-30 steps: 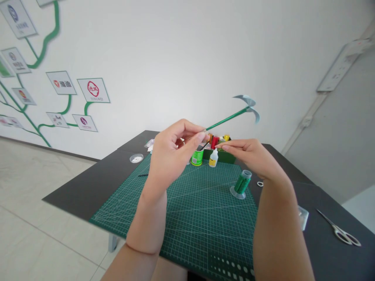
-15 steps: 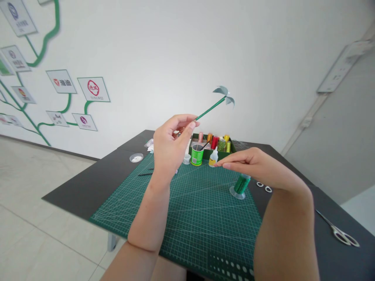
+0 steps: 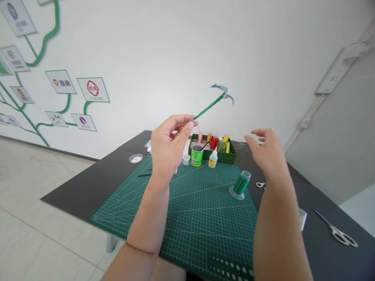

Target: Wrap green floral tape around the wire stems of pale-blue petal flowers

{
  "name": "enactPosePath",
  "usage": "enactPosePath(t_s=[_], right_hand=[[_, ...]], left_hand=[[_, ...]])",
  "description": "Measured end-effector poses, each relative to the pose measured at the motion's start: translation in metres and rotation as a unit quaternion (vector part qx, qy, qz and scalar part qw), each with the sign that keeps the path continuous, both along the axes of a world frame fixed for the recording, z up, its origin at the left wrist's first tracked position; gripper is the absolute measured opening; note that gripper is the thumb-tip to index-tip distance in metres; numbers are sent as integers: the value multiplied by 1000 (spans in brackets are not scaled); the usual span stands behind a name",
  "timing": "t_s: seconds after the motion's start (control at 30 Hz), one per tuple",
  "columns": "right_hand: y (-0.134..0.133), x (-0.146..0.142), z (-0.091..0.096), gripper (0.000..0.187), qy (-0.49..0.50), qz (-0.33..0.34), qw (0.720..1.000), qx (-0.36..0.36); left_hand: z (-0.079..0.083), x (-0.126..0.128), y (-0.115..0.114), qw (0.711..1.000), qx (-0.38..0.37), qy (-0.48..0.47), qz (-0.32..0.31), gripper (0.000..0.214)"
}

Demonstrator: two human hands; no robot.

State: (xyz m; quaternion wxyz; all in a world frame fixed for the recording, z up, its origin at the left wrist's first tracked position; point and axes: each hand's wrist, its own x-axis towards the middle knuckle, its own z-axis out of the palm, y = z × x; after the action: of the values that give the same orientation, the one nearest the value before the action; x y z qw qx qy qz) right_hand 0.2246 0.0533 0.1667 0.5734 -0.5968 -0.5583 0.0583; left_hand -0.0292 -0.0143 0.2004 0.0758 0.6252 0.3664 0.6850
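Pinched between the thumb and fingers of my left hand is an artificial flower stem. It is wrapped in green and slants up to the right, with curved pale grey-blue petals or leaves at its tip. My right hand is raised to the right of it, thumb and fingers apart, and I see nothing in it. Below and left of that hand, a spool of green thread stands on the green cutting mat. I cannot make out any strand between spool and stem.
Behind the mat's far edge stand a dark green box of coloured thread spools, a bright green can and a glue bottle. A shallow dish lies left. On the right are large scissors and a smaller white-handled pair.
My right hand has risen and swung right, its flat fingers now parted, uncovering the spool's top. My left hand has barely moved; the stem has turned slightly, showing its petals more edge-on.
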Motion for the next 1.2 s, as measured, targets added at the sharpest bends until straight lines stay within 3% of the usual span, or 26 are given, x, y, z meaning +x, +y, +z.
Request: enactPosePath(t_s=[0.03, 0.1, 0.2, 0.3, 0.4, 0.63, 0.8, 0.97, 1.2], right_hand=[[-3, -4, 2, 29, -3, 11, 1000, 18], [-16, -18, 9, 28, 19, 99, 994, 49], [-45, -48, 20, 35, 68, 279, 955, 78], [-70, -76, 24, 45, 89, 380, 918, 73], [-82, -92, 23, 45, 94, 367, 923, 66], [-82, -91, 22, 16, 124, 261, 952, 101], [-84, -82, 25, 13, 49, 213, 968, 121], [-98, -61, 33, 9, -30, 238, 968, 73], [-120, -30, 39, 6, 16, 266, 962, 53]], left_hand=[[0, 2, -1, 1000, -5, -1, -10, 17], [-1, 10, -3, 999, -18, 0, -37, 16], [-5, 27, -7, 996, -40, 16, -76, 15], [-9, 43, -11, 996, -47, 46, -66, 16], [-13, 51, -15, 994, -58, 81, -40, 23], [-11, 43, -9, 999, -31, 38, -16, 21], [-8, 31, 5, 997, -53, 31, -38, 20], [-6, 16, 13, 981, -129, 94, -113, 16], [-7, 11, 7, 931, -198, 272, -140, 12]])
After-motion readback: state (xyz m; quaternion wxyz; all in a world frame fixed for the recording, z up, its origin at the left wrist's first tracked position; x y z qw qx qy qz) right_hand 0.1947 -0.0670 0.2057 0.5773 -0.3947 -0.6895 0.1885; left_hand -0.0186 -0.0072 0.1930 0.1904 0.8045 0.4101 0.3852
